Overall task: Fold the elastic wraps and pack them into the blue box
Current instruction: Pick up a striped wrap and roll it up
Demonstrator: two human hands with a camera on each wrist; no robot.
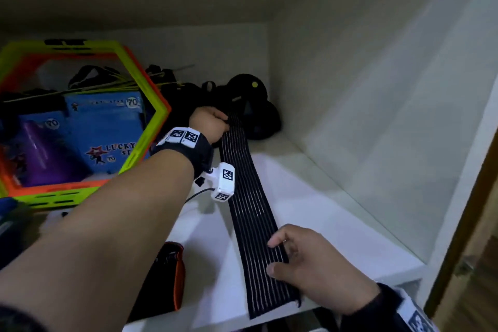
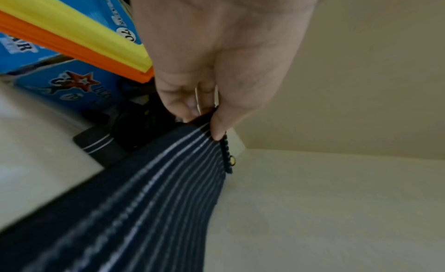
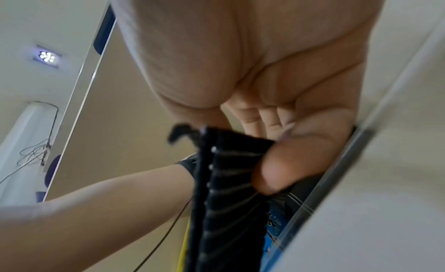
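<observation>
Home storage cupboard: white shelf [image 1: 336, 213]; sports gear [image 1: 250, 105]

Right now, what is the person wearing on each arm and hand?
Both hands are bare. The left hand has a black wrist strap carrying white blocks with black square markers and a thin black cable. The right hand has a dark cuff with a white marker block.

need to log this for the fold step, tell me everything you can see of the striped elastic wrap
The elastic wrap is a long, flat band of dark ribbed fabric with thin pale stripes running lengthwise. It is stretched out, unfolded, along the white shelf from front edge toward the back. The left hand pinches its far end; the right hand grips the near end, which overhangs the shelf edge slightly and looks frayed at one corner.
</observation>
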